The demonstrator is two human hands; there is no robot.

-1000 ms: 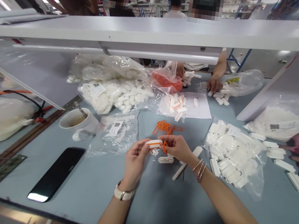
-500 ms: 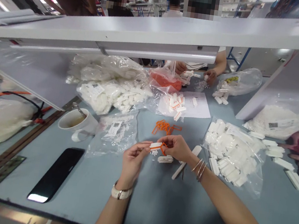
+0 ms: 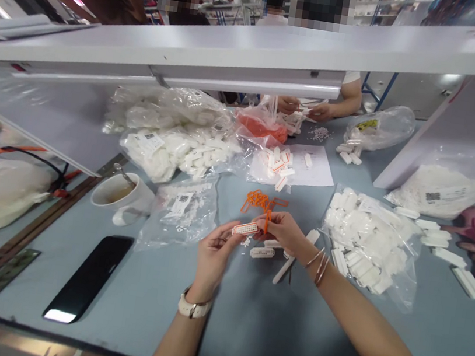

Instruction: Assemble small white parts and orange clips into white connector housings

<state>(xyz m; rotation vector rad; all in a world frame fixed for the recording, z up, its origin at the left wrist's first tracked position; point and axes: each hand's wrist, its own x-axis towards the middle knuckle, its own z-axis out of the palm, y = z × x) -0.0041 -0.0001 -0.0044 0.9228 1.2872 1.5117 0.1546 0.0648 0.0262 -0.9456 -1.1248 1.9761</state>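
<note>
My left hand is closed, thumb and fingers pinching a small white plastic part. That part has rows of small holes on its upper face and an orange line around its edge. At its right end my right hand is closed too, with a thin orange rectangular ring hanging between its fingers. Whether the right fingertips also grip the part is unclear. A pile of orange rings lies just beyond. Under the hands are tiny white pieces and a white part with printing.
A clear bag of white parts lies right, loose ones beside it. Left are a mug with a spoon, a black phone and a labelled bag. A shelf crosses above; beyond it a person's hands work.
The white part has turned so its holed face shows, with orange around the edge. The orange ring now hangs upright in my right hand. The co-worker's hands have come closer together.
</note>
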